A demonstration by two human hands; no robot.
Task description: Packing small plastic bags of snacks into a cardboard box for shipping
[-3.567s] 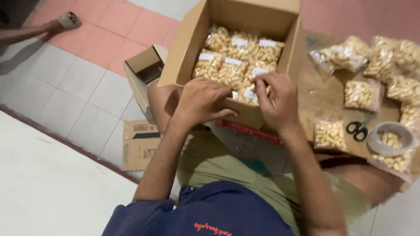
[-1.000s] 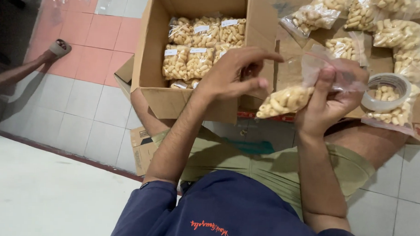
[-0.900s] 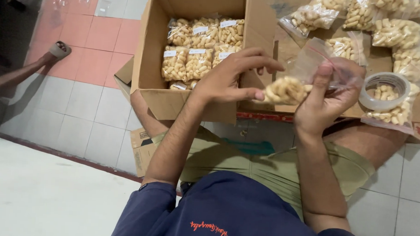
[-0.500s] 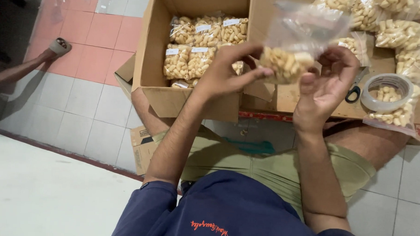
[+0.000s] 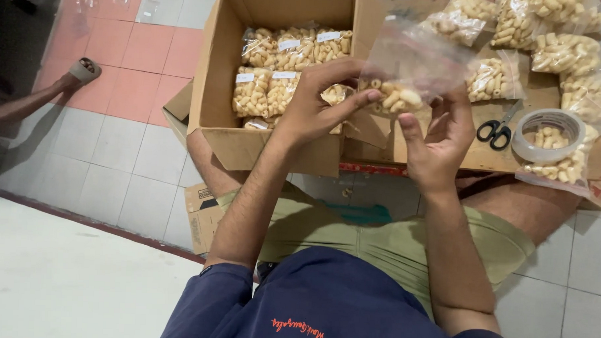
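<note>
Both hands pinch a crinkly clear plastic bag of pale snack pieces (image 5: 400,92) at frame centre: left hand (image 5: 319,100) grips its lower-left edge, right hand (image 5: 441,137) its underside. Behind, brown cardboard box (image 5: 213,86) holds labelled packets; scissors (image 5: 496,131), tape roll (image 5: 551,134) right.

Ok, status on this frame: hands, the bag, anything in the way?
Left hand and right hand both grip one clear snack bag, raised above the cardboard box. Scissors and tape roll lie off right, nothing blocking.

Clear snack bag (image 5: 410,73) held up, white-labelled bags (image 5: 287,68) in open cardboard box (image 5: 274,148), more bags (image 5: 551,38) right
</note>
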